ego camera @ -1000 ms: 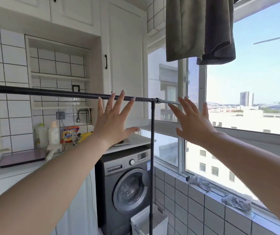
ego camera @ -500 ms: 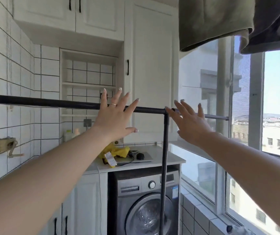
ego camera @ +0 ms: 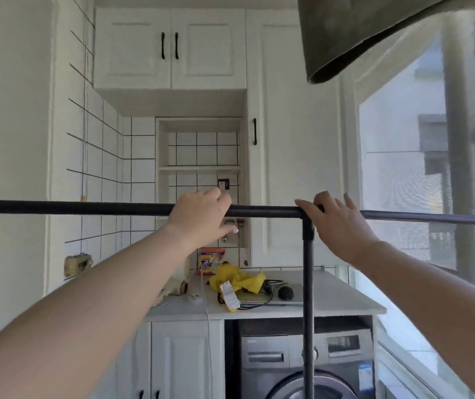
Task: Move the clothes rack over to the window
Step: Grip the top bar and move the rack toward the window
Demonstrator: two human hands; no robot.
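Note:
The clothes rack [ego camera: 72,208] is a black metal frame. Its top bar runs level across the whole view at chest height, and one upright post drops from a T-joint right of centre. My left hand [ego camera: 201,218] curls over the bar just left of the joint, thumb under it. My right hand [ego camera: 338,223] lies on the bar at the T-joint, fingers draped over the top and only loosely bent. The window [ego camera: 432,168] fills the right side, and the bar's right end reaches in front of its glass.
A white counter [ego camera: 340,295] with a yellow cloth [ego camera: 239,279], a laptop and a detergent box sits behind the rack above a washing machine [ego camera: 302,367]. White cabinets stand behind and above. Dark green clothes [ego camera: 374,33] hang overhead at the top right. Tiled wall on the left.
Both hands were spread open just short of the bar; now they have come down onto it, the left closing around it. The view has tilted up and left.

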